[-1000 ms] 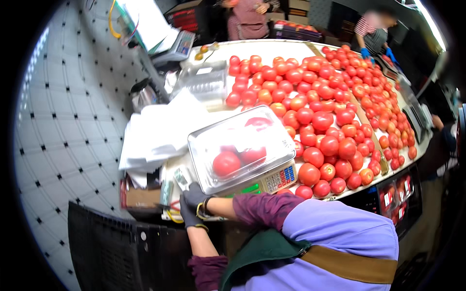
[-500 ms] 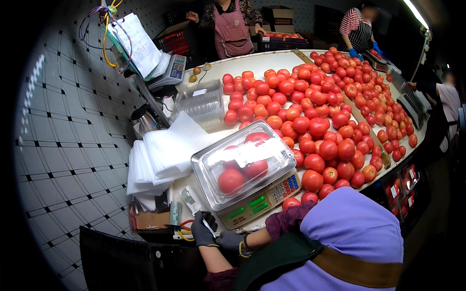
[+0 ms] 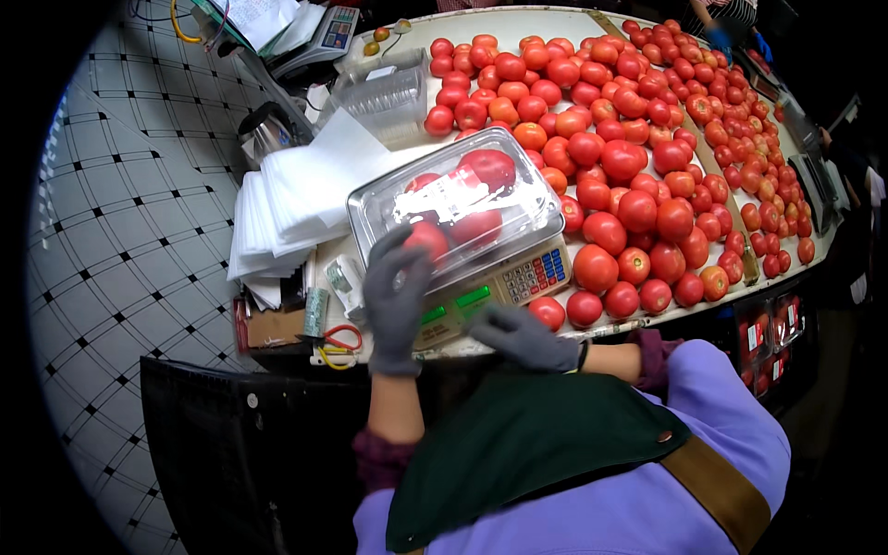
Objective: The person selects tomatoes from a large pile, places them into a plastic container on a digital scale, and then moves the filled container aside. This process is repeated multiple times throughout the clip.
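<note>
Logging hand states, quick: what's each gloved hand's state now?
Left grey-gloved hand: half-curled by the clear rectangular plastic box; grip cannot be told.
Right grey-gloved hand: open, nothing visible in it.

Head-worn fisheye, facing down onto hands (image 3: 396, 298).

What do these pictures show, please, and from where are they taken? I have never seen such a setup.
No robot here: a person works with two grey-gloved hands. A wide fisheye camera on the head looks down, so straight edges bend. The left hand is at the near side of a clear plastic box of red tomatoes, on a beige electronic scale. The right hand is by the scale's front edge. Both are blurred; I see nothing clearly held. The white table also bears round loose red tomatoes, a stack of thin white sheets and clear plastic containers.
</note>
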Tool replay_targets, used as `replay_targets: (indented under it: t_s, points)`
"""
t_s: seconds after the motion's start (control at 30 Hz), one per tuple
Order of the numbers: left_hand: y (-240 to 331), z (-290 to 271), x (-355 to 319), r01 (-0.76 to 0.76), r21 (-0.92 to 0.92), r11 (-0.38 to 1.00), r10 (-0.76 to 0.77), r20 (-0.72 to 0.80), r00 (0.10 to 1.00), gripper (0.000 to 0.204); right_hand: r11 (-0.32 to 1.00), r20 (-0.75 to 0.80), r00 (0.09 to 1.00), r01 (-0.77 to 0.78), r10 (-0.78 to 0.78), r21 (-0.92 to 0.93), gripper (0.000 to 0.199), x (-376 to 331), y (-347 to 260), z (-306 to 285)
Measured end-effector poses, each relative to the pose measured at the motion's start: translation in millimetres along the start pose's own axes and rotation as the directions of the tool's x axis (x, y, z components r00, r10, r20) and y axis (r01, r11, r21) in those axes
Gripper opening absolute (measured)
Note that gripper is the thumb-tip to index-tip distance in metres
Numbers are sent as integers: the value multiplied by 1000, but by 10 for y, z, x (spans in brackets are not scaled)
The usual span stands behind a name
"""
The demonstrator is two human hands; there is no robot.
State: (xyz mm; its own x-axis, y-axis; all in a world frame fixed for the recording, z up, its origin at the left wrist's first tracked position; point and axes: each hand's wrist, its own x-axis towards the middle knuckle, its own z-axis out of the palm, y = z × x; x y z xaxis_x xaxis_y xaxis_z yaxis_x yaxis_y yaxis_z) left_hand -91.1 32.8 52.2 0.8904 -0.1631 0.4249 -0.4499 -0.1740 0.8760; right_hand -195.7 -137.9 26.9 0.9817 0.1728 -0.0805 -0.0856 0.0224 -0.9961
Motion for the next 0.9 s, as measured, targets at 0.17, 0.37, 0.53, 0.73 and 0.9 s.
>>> replay_targets:
  t_s: [0.17, 0.37, 0.53, 0.73, 0.9]
  points:
    - [116, 475, 586, -203, 613, 764, 64, 242, 968, 26, 984, -216, 959, -177, 181, 36, 24, 2, 13, -159]
    - [125, -30, 352, -361, 814, 455, -183, 482, 857, 45, 954, -170, 958, -188, 231, 234, 23, 3, 185, -191]
    - [65, 2, 248, -477, 848, 233, 119, 462, 879, 49, 963, -142, 963, -205, 230, 172, 23, 89, 83, -280]
    - [403, -227, 607, -234, 773, 589, -133, 379, 916, 45, 978, -214, 975, -13, 59, 208, 27, 629, -193, -429]
    - [669, -327, 772, -195, 579, 792, -112, 451, 886, 38, 968, -203, 953, -193, 224, 161, 44, 989, -191, -454]
